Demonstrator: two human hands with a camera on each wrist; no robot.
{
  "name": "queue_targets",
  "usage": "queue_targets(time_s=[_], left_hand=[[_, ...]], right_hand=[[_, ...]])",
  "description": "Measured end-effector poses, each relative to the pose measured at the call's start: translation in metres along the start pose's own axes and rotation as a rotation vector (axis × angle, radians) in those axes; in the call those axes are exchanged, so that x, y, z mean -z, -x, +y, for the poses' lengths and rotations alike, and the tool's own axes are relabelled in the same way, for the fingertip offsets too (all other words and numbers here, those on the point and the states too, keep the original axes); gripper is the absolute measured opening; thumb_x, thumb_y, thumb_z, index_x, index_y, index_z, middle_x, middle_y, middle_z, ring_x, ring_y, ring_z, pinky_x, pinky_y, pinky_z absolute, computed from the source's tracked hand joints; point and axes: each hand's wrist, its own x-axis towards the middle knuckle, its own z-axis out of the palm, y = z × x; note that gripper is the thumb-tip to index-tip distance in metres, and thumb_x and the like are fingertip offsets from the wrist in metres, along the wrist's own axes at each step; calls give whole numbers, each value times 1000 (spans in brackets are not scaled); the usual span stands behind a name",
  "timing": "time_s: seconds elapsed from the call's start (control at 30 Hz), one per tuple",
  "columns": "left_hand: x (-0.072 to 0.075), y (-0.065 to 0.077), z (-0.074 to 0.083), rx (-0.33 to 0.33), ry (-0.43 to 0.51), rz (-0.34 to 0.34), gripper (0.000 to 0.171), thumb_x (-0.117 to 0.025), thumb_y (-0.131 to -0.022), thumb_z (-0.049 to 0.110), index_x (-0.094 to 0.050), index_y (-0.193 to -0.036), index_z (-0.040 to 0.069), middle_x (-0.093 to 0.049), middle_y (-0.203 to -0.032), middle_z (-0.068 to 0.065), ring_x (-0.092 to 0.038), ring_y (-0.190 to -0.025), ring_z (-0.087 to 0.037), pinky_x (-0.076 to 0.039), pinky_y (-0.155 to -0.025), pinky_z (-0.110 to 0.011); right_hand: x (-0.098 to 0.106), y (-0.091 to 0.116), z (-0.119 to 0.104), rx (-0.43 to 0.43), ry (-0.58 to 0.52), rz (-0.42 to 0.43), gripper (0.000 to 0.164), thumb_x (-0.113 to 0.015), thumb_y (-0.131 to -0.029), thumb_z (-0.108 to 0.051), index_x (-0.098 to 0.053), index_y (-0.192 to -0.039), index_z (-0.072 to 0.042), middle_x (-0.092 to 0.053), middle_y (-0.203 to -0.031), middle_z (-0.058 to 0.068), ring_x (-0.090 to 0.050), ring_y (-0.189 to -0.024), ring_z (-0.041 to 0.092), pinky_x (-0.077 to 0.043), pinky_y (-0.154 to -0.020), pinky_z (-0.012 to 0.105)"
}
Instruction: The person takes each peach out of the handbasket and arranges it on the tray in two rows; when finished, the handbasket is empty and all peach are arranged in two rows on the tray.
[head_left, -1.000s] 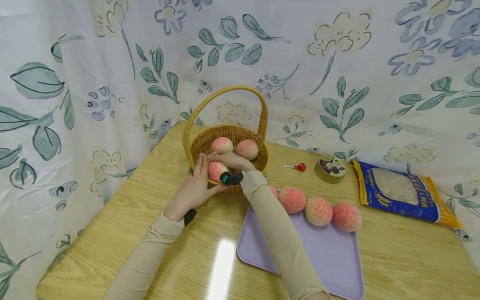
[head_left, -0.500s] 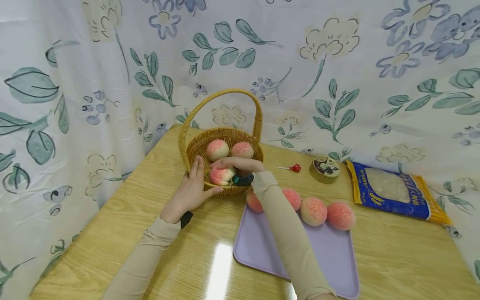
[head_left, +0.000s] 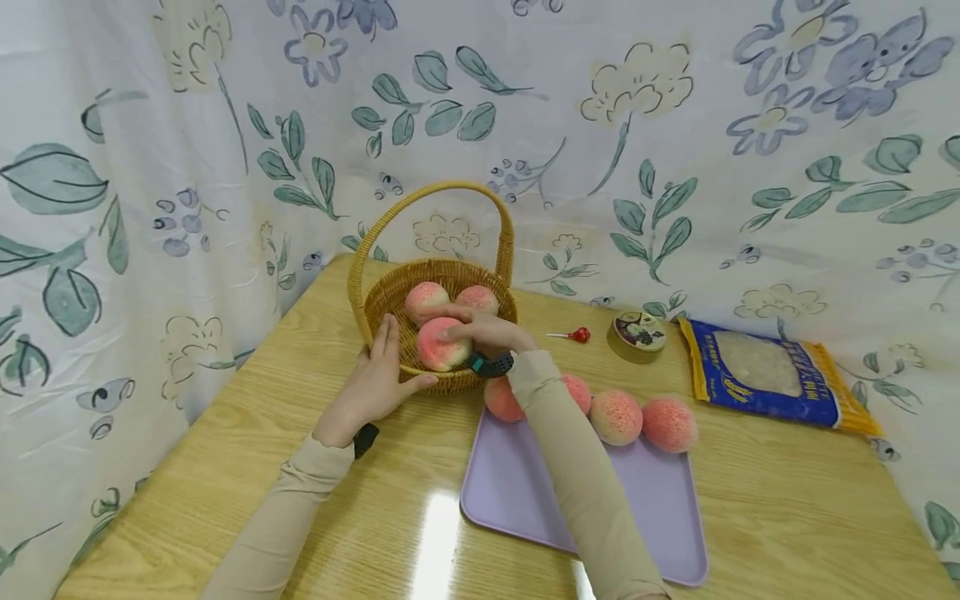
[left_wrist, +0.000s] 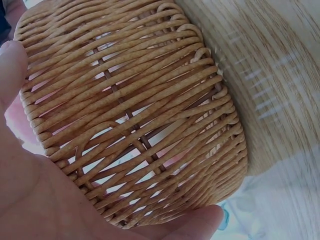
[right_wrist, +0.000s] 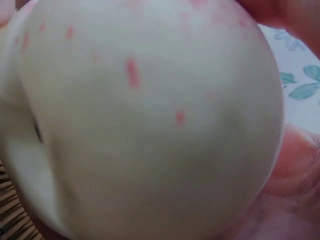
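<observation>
In the head view a woven basket [head_left: 450, 385] with a tall arched handle stands at the back left of the table. My right hand [head_left: 491, 329] reaches in over its front and grips a pink-and-cream peach [head_left: 438, 346], thumb on top. Up close in the right wrist view, the peach [right_wrist: 150, 120] shows its pale side between fingers and palm. Two more peaches, one on the left [head_left: 425, 300] and one on the right [head_left: 477, 298], lie behind it. My left hand [head_left: 371, 379] rests straight-fingered against the front left of the basket, its thumb along the front wall [left_wrist: 130, 110].
A lilac tray [head_left: 510, 483] lies right of the basket, with several peaches [head_left: 617, 417] along its back edge. Behind it are a red lollipop [head_left: 579, 335], a round tin [head_left: 637, 333] and a blue-and-yellow bag [head_left: 772, 375]. A floral curtain [head_left: 555, 108] hangs behind.
The peach under my right hand has turned, so more pink faces up now. My right hand has shifted slightly rightward on it. My left hand stays at the basket.
</observation>
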Motion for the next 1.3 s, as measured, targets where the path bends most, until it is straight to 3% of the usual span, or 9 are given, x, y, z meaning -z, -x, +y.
queue_targets(time_s=[0.13, 0.3, 0.43, 0.57, 0.77, 1.0, 1.2, 1.3], left_hand=[[0, 0, -1, 7, 2, -15, 112, -54, -90, 61, 12, -151, -6, 12, -159, -28, -12, -138, -62, -19, -112, -67], [0, 0, -3, 8, 5, -4, 111, -55, -91, 59, 10, -151, -8, 11, -159, -28, -9, -140, -59, -15, -114, -66], [-1, 0, -4, 6, -4, 9, 111, -56, -91, 58, 9, -151, -8, 10, -159, -29, -8, -143, -55, -15, -114, -65], [-2, -1, -5, -1, -10, 19, 111, -57, -90, 58, 8, -151, -8, 9, -159, -30, -10, -143, -55, -17, -114, -66], [-1, -2, -4, -10, -6, 10, 112, -56, -90, 60, 9, -151, -8, 11, -159, -29, -8, -143, -55, -16, -114, -66], [-1, -4, -2, -18, 2, -1, 112, -55, -90, 60, 11, -150, -8, 14, -159, -28, -8, -141, -57, -16, -113, -67], [-3, -4, 0, -20, 4, 2, 112, -55, -91, 60, 11, -151, -7, 11, -159, -29, -10, -139, -61, -18, -112, -67], [-3, -4, 1, -19, 6, 6, 111, -55, -90, 60, 10, -151, -7, 10, -159, -29, -12, -137, -62, -20, -111, -67]], right_hand=[[5, 11, 1, 69, -42, 14, 58, -45, -98, -2, -30, -153, -9, -28, -159, 14, -35, -142, 30, -40, -107, 37], [13, 32, 2, 89, -56, 73, 59, -46, -98, -5, -28, -153, -10, -26, -160, 11, -35, -141, 22, -41, -105, 32], [19, 48, 5, 142, -174, 96, 72, -63, -94, -25, -25, -154, -10, -25, -158, 20, -47, -130, 17, -48, -96, 32], [22, 65, 9, 188, -271, 128, 88, -75, -84, -37, -28, -153, -12, -35, -152, 16, -53, -121, 13, -53, -88, 32], [23, 94, 22, 230, -266, 158, 69, -74, -86, -30, -41, -146, -20, -52, -135, -5, -56, -119, 13, -56, -85, 33], [21, 129, 37, 254, -225, 235, 65, -69, -89, -21, -40, -147, -17, -51, -137, -6, -52, -123, 10, -52, -90, 27], [14, 152, 40, 254, -283, 216, 57, -64, -89, -8, -48, -140, -27, -52, -136, -6, -53, -122, 11, -54, -89, 28], [9, 159, 43, 265, -302, 208, 56, -64, -87, -4, -50, -138, -24, -54, -135, -4, -54, -122, 12, -53, -91, 28]])
